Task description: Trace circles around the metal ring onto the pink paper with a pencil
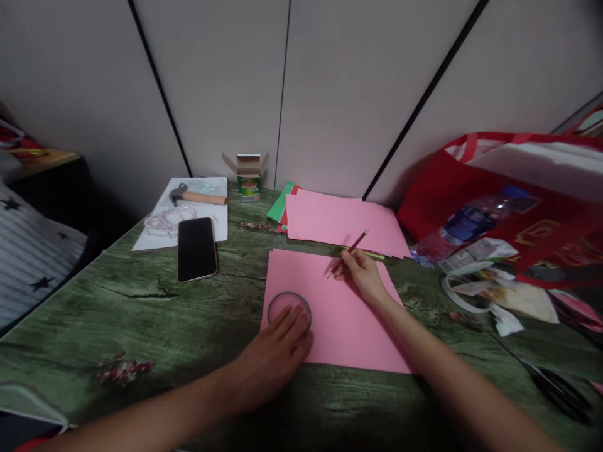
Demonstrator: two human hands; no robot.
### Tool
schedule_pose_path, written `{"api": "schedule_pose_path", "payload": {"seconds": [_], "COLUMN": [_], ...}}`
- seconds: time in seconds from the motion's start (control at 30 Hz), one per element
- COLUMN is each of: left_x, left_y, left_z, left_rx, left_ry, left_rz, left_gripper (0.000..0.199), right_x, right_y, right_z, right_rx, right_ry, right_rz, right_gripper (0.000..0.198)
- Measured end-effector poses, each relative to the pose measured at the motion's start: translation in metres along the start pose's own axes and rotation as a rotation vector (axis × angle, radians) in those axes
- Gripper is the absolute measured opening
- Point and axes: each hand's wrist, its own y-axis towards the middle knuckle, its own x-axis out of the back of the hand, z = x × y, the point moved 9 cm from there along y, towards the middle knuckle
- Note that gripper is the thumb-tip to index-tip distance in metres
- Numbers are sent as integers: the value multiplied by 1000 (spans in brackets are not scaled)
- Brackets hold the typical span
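Observation:
On a pink sheet of paper (339, 326) lies a thin grey ring (276, 299), near the sheet's left side. My left hand (280, 348) rests over the ring's lower right part with its fingers stretched out flat, covering some of the rim. A dark red pencil (357, 240) with a pale end is pinched in my right hand (360, 273), over the upper right of the same sheet. Its tip points down and left, at or just above the paper; contact cannot be made out.
More pink sheets (339, 216) lie behind. Left are a phone (196, 250), a hammer (202, 198) and bead strings (162, 223) on a white board; an opened small box (249, 185) stands beyond. Right are a red bag (433, 194), a bottle (464, 226) and scissors (560, 392).

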Motion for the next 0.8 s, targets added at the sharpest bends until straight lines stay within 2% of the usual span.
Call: {"api": "schedule_pose_path", "payload": {"seconds": [0.07,0.2,0.3,0.53,0.8], "left_x": [-6,-16,-23,-30,-26], "left_y": [8,10,5,1,1], "left_z": [1,11,15,16,17], "left_rx": [3,47,53,65,77], "left_ry": [10,6,-19,-43,-40], "left_rz": [37,27,13,-20,28], "left_gripper": [39,43,48,55,58], "right_x": [-21,-67,-86,-94,-100], "right_y": [-3,-12,-19,-26,-22], "right_z": [4,6,5,4,8], "right_rx": [-11,-72,-92,-101,-41], "right_ry": [12,10,-4,-32,-48], "right_rz": [27,110,130,139,175], "right_gripper": [48,47,42,35,30]}}
